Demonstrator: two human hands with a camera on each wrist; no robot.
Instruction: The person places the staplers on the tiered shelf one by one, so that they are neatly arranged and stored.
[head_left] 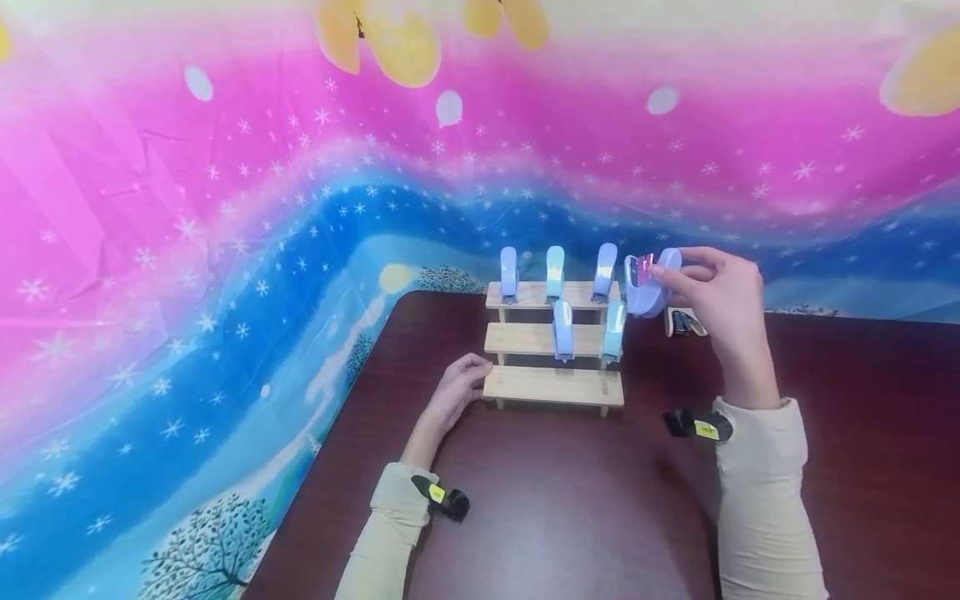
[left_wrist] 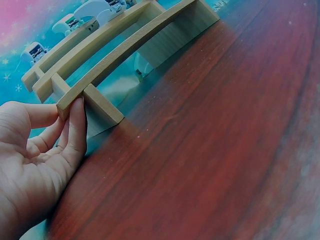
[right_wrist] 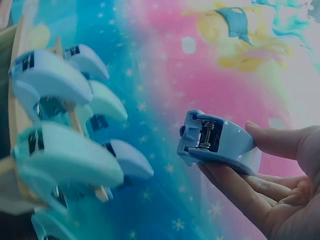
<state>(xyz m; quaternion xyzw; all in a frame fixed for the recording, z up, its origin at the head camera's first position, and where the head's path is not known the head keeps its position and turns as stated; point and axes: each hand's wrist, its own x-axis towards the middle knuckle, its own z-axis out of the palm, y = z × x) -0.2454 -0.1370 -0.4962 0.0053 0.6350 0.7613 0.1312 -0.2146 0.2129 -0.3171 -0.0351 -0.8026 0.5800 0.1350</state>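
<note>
Right of centre in the head view, the right hand (head_left: 722,296) pinched a lilac spring clip (head_left: 648,302). The left hand (head_left: 454,390), left of centre, gripped the lowest tier of a wooden rack (head_left: 551,385). Clipping seemed in hand; the next move probably called for squeezing the handles, avoiding the middle tier's mint clip (head_left: 613,327) just alongside.

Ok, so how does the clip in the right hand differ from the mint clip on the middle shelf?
Colour: the held clip is lilac-blue, while the mint clip is pale blue-green. Place: the held clip is in the right grip, off the shelves; the mint clip is on the middle shelf, near its right end. Both have rounded, curved bodies.
</note>
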